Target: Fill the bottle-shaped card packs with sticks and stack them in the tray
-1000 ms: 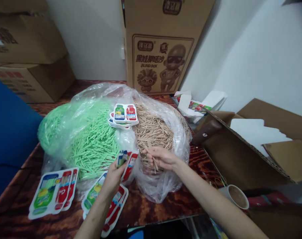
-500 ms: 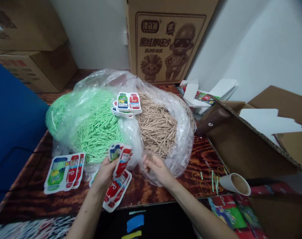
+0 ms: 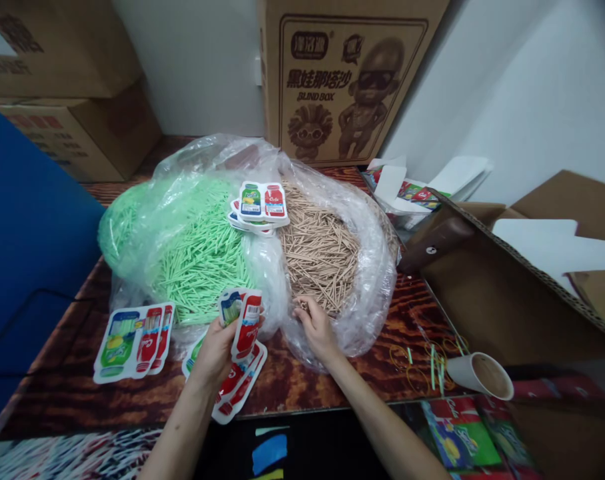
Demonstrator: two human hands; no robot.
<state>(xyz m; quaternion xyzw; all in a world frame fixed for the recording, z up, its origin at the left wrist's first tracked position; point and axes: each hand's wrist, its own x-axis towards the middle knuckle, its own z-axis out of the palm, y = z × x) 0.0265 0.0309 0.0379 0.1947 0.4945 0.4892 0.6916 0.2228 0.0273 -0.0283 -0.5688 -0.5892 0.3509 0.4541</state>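
My left hand (image 3: pixel 213 353) grips a bottle-shaped printed card packet (image 3: pixel 241 318) with a green and a red half, held upright above more such packets (image 3: pixel 237 383) on the table. My right hand (image 3: pixel 313 325) has its fingers curled in a pinch at the near edge of the heap of tan sticks (image 3: pixel 320 250) inside a clear plastic bag; what it pinches is too small to name. A heap of green sticks (image 3: pixel 197 253) fills the bag beside it. Another small stack of packets (image 3: pixel 260 207) rests on top between the two heaps.
A filled packet stack (image 3: pixel 132 341) lies at the left on the dark wood table (image 3: pixel 307 383). A tipped paper cup (image 3: pixel 480 375), loose rubber bands and green sticks (image 3: pixel 425 363) lie at the right. An open carton (image 3: pixel 507 280) stands right, printed cartons (image 3: pixel 342 80) behind, a blue surface (image 3: pixel 27 233) left.
My right hand drew back from the tan heap toward me, then returned to its near edge. The left hand kept the packet upright. The camera tilted down a little.
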